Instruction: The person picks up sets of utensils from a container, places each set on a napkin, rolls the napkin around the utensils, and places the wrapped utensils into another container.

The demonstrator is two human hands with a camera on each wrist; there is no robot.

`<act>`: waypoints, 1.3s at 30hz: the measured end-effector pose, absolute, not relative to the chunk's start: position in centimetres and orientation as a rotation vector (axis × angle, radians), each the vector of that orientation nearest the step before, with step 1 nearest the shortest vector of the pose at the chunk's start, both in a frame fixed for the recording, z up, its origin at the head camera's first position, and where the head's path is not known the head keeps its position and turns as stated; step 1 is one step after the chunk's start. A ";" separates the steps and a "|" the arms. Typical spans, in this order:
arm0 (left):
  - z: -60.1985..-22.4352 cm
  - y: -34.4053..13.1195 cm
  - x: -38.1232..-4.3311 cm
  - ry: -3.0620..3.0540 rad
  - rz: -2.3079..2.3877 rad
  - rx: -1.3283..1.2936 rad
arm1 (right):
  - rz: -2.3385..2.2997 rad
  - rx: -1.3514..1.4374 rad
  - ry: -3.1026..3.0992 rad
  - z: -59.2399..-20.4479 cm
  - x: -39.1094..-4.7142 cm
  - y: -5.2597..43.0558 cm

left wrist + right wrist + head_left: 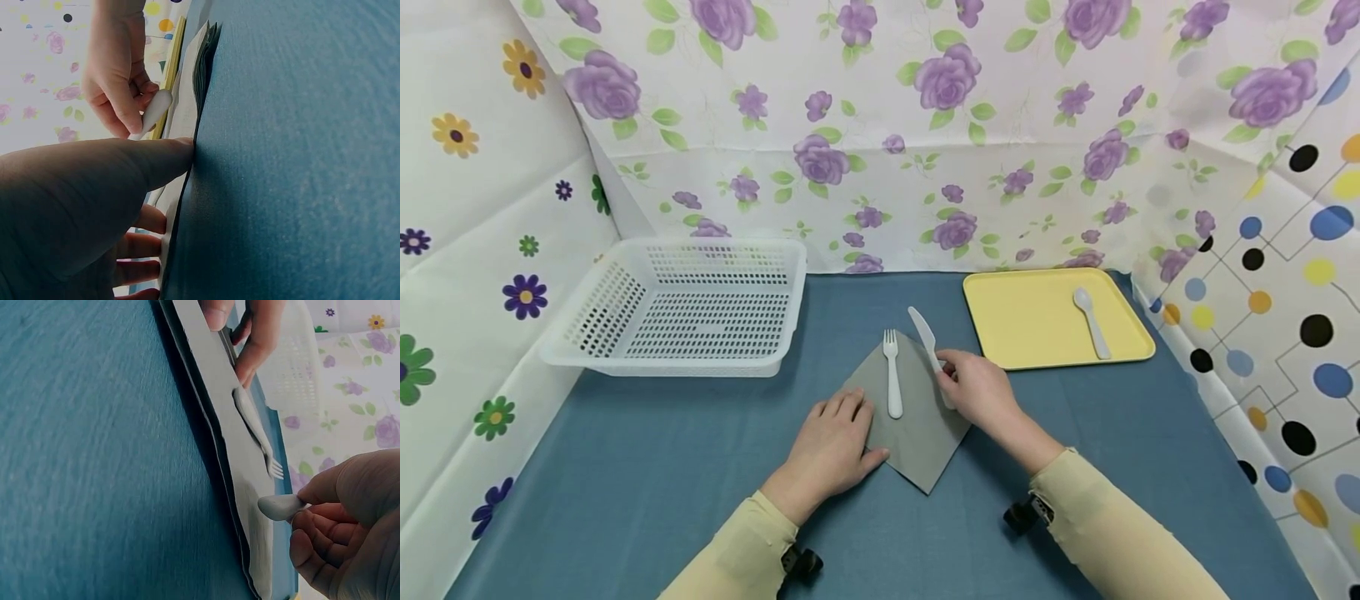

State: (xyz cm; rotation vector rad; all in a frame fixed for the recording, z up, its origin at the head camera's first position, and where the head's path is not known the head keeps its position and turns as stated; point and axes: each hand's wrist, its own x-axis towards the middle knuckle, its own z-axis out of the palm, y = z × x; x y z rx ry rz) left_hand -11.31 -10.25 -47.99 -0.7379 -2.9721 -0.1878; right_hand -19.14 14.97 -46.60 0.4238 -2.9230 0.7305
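A grey folded napkin [917, 450] lies with one corner toward me, and a white fork [892, 375] rests on it, tines pointing away. My left hand [831, 442] rests along the napkin's left side, fingers extended; in the left wrist view its thumb [165, 156] presses at the napkin's edge. My right hand [981, 387] pinches a white knife [924, 333] between thumb and fingers, blade pointing away, over the right side of the napkin. The right wrist view shows the rounded handle end of the knife [278, 507] held above the napkin's surface.
A yellow tray [1022, 321] stands at the back right with a white spoon [1091, 322] on it. At the back left is a white perforated basket [760, 367]. Blue cloth [685, 475] covers the table, with patterned curtains [925, 183] behind and at both sides.
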 end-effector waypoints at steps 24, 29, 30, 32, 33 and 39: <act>-48.0 -10.3 -11.3 -2.959 -0.176 -0.735 | 0.841 0.372 -3.005 -47.4 -19.3 13.0; -48.1 -10.2 -11.4 -2.961 -0.176 -0.730 | 0.827 0.356 -3.017 -47.6 -19.6 12.8; -48.1 -10.2 -11.4 -2.963 -0.177 -0.731 | 0.819 0.350 -3.021 -47.6 -19.6 12.8; -48.1 -10.2 -11.4 -2.961 -0.176 -0.732 | 0.808 0.341 -3.026 -47.7 -19.7 12.6; -48.1 -10.3 -11.3 -2.958 -0.178 -0.733 | 0.802 0.339 -3.029 -47.7 -19.8 12.6; -48.0 -10.3 -11.3 -2.947 -0.184 -0.737 | 0.748 0.324 -3.040 -47.9 -19.9 12.3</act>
